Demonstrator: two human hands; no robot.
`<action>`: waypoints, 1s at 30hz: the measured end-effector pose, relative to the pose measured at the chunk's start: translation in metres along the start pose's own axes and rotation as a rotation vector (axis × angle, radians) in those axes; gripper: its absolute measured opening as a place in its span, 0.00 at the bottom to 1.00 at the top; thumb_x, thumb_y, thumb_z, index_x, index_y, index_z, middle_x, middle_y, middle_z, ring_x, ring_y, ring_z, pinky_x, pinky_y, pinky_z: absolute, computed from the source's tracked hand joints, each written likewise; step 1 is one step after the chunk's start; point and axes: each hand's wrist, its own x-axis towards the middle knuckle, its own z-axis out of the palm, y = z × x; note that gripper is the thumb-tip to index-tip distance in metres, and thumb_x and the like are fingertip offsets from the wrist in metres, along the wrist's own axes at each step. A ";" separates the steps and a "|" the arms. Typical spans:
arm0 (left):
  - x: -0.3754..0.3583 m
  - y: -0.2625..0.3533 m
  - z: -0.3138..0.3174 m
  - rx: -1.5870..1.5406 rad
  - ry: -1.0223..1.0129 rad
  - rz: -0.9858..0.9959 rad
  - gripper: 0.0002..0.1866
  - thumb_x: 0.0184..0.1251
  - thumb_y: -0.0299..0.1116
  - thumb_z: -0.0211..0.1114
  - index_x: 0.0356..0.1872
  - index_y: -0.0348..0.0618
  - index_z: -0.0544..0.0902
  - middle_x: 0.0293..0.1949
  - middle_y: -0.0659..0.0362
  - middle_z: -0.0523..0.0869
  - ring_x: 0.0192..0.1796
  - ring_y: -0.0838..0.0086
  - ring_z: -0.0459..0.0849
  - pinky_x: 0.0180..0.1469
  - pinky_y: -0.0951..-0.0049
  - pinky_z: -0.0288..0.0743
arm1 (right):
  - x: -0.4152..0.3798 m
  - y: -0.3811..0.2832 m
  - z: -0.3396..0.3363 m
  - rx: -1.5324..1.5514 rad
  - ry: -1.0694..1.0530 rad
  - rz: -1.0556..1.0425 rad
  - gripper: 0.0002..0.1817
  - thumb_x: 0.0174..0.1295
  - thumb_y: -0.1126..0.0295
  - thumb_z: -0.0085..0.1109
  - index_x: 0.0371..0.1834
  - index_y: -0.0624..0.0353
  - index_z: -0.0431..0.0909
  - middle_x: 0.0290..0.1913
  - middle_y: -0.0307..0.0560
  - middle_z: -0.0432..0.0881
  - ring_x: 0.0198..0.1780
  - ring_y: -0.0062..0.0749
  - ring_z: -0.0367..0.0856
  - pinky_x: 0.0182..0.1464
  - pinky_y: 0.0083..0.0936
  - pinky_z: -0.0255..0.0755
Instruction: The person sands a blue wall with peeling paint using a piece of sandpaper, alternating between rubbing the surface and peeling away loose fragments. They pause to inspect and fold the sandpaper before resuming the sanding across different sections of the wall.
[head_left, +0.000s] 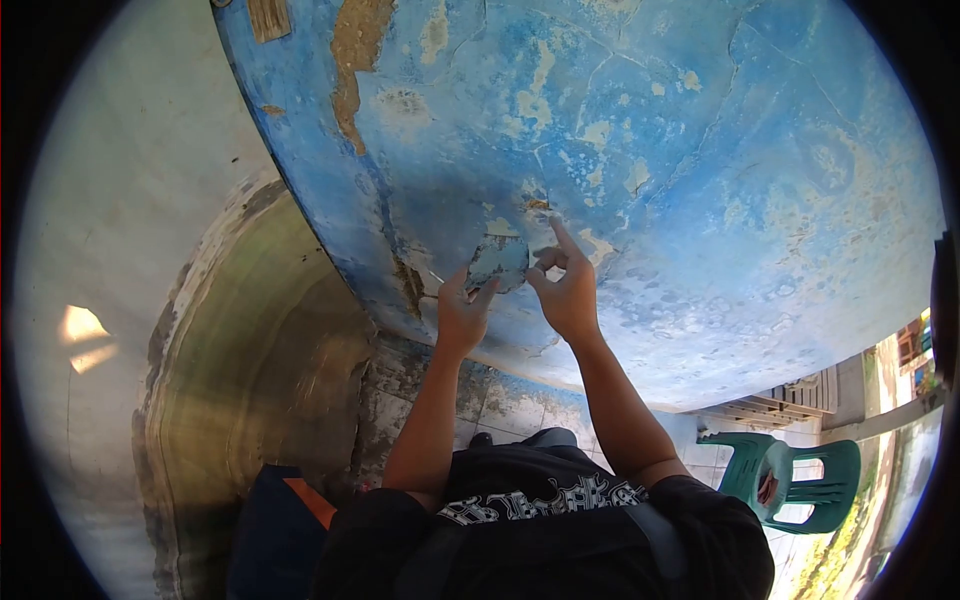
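My left hand [463,312] grips the lower edge of a flat, grey-blue piece [497,262] with dark, rough edges, held up close in front of the wall. Its kind does not show clearly; it resembles a scraper plate or a slab of plaster. To its right is my right hand [570,290], index finger stretched up and the other fingers bent, the thumb near the piece's right edge. That index fingertip is just below a small brown chipped hole [538,204] in the blue wall [700,180]. Paint flakes and bare pale patches surround both hands.
A long brown gap [358,70] in the plaster runs down the wall's left part. A pale wall with a stained lower band [220,320] stands at left. Floor tiles [510,400] lie below. At right are a green plastic chair [825,495] and wooden slats [780,405].
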 end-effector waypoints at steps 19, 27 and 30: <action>-0.001 -0.017 0.019 -0.328 -0.041 -0.011 0.14 0.81 0.27 0.71 0.60 0.29 0.86 0.54 0.52 0.94 0.54 0.71 0.91 0.59 0.66 0.83 | -0.015 0.027 0.003 0.033 0.124 -0.076 0.20 0.65 0.74 0.79 0.59 0.63 0.85 0.42 0.46 0.91 0.46 0.31 0.88 0.54 0.31 0.80; -0.003 -0.010 0.020 0.077 -0.059 0.016 0.12 0.81 0.28 0.71 0.57 0.31 0.89 0.45 0.51 0.95 0.45 0.72 0.91 0.54 0.63 0.83 | -0.012 0.011 -0.023 -0.093 0.007 -0.312 0.48 0.59 0.75 0.81 0.86 0.58 0.71 0.68 0.61 0.88 0.76 0.54 0.82 0.76 0.39 0.72; -0.001 -0.013 0.022 0.133 -0.102 0.026 0.12 0.81 0.28 0.72 0.57 0.30 0.89 0.46 0.50 0.95 0.45 0.71 0.91 0.54 0.62 0.83 | -0.013 0.001 -0.018 -0.377 0.194 -0.340 0.52 0.59 0.74 0.81 0.89 0.59 0.65 0.71 0.66 0.86 0.86 0.59 0.70 0.82 0.45 0.67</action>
